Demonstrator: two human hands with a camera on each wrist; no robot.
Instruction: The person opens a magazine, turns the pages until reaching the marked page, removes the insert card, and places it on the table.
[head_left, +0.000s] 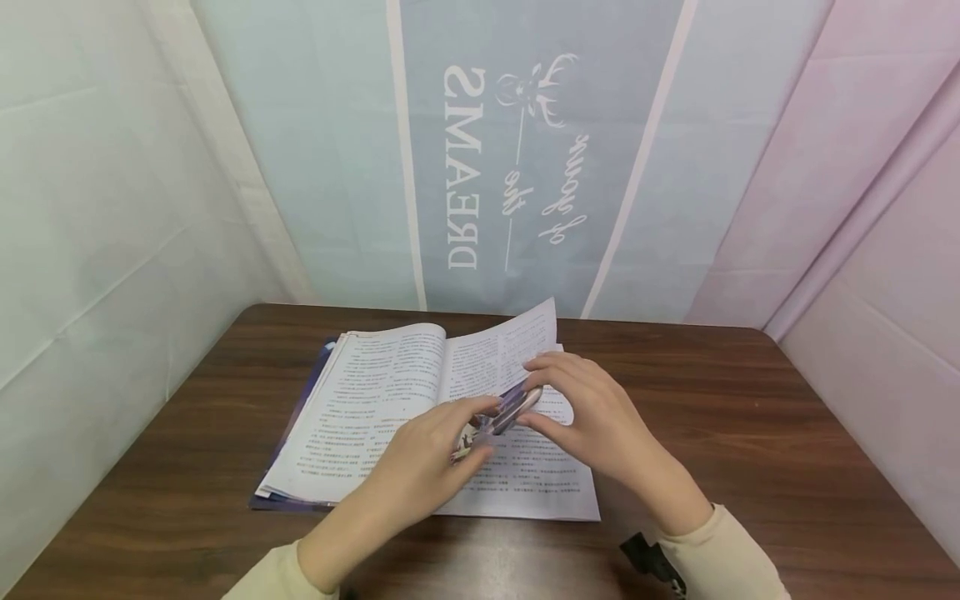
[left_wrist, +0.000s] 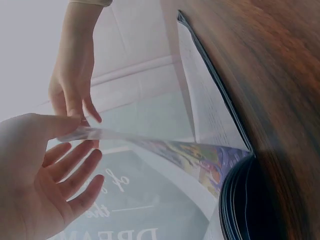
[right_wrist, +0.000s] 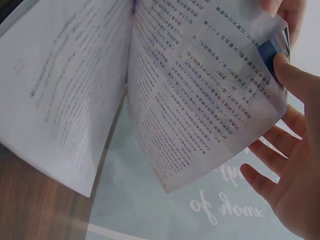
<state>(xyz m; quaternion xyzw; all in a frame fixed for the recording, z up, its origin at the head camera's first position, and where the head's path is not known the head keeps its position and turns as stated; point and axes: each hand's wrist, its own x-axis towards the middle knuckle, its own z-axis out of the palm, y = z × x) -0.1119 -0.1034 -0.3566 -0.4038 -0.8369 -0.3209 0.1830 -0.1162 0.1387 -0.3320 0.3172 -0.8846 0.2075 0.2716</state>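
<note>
An open magazine (head_left: 360, 408) with printed text lies on the table, its left stack of pages curving up at the spine. One right-hand page (head_left: 480, 358) is lifted off the pages below, and its near edge is bent over between the hands. My left hand (head_left: 427, 454) pinches that edge between thumb and fingers; the left wrist view shows a colourful picture on the lifted page (left_wrist: 200, 157). My right hand (head_left: 596, 408) pinches the same edge farther right. In the right wrist view, its thumb (right_wrist: 290, 75) presses beside a dark blue folded-over bit (right_wrist: 269, 52).
The brown wooden table (head_left: 750, 417) extends on both sides of the magazine. A dark blue cover (head_left: 300, 400) shows under its left edge. Fabric with mirrored lettering (head_left: 463, 167) hangs behind. A black object (head_left: 648, 560) is beside the right sleeve.
</note>
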